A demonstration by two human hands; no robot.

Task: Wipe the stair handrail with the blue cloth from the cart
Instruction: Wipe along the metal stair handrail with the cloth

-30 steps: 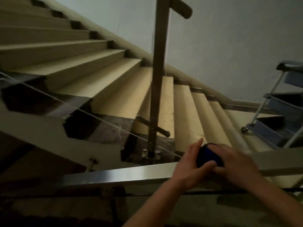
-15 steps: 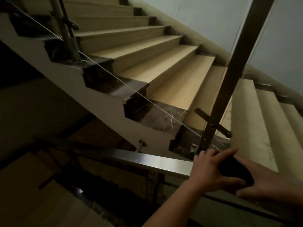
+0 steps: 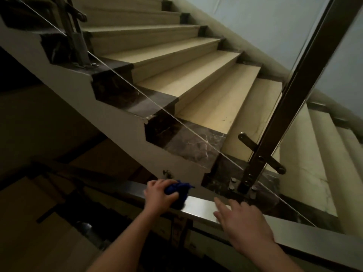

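A flat steel handrail (image 3: 198,208) runs from the lower right up to the left across the bottom of the head view. My left hand (image 3: 158,195) is closed around a bunched blue cloth (image 3: 179,190) and presses it on top of the rail. My right hand (image 3: 241,220) hovers over the rail to the right of the cloth, fingers spread, holding nothing. The cart is out of view.
A steel baluster post (image 3: 290,107) rises from a dark marble step edge just behind the rail, with a bracket (image 3: 261,156) across it. Beige stairs (image 3: 206,99) climb to the upper left. A glass panel edge (image 3: 176,122) slants along them. A dark stairwell drops at left.
My left hand has slid the cloth leftward along the rail. My right hand has let go of the cloth and now stays apart from it. The view has panned left.
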